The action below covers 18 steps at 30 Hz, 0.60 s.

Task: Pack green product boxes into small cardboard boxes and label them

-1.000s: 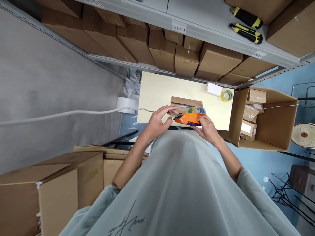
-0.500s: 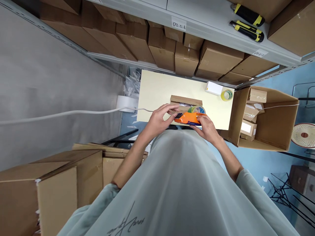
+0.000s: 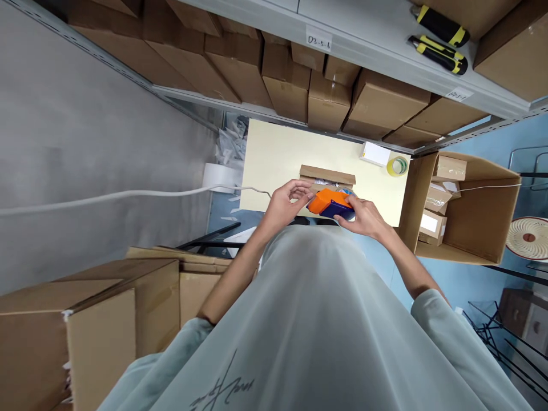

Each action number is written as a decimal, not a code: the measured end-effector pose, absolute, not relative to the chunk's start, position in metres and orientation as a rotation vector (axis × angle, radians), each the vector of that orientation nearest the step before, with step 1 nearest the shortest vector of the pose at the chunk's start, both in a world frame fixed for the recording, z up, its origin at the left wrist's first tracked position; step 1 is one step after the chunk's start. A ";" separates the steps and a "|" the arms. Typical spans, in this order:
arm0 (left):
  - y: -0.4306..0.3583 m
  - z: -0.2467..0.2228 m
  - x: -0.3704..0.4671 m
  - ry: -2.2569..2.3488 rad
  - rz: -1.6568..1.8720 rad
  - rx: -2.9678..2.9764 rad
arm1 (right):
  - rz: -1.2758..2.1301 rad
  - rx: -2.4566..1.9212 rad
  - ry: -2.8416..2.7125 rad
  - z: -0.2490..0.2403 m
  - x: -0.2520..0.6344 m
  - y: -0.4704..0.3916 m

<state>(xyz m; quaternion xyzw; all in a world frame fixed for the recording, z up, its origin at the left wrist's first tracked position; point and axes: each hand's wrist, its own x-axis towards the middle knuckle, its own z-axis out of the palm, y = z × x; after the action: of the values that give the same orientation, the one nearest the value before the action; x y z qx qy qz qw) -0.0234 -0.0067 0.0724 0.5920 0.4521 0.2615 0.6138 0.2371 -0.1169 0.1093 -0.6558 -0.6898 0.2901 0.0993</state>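
An orange and dark blue tool point(image 3: 331, 204), seemingly a tape dispenser, is held between my two hands above the table's near edge. My right hand point(image 3: 363, 217) grips its right end, thumb below and fingers on top. At its left end, my left hand point(image 3: 287, 204) has thumb and fingertips closed against it. Just behind the tool lies a small open cardboard box point(image 3: 327, 174) with its flap up; its contents are mostly hidden.
On the pale table point(image 3: 274, 148) are a white box point(image 3: 375, 154) and a yellow-green tape roll point(image 3: 398, 166). A large carton point(image 3: 483, 211) with small boxes stands at the right. Shelved cartons point(image 3: 329, 103) line the back. A white cable point(image 3: 171, 194) crosses the left side.
The orange tool has turned in my hands, showing more of its dark blue side. The tape roll seen behind it is now mostly hidden. The view has shifted slightly.
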 end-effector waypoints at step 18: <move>0.024 0.010 -0.025 1.252 0.706 1.138 | 1.481 -2.149 -1.846 0.160 0.270 -0.051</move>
<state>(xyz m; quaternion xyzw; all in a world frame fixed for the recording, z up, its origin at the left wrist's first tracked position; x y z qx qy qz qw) -0.0247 0.0240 0.0100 0.4927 0.5420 0.3058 0.6082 0.2702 -0.0506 0.1602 -0.6720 -0.5773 0.4630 -0.0277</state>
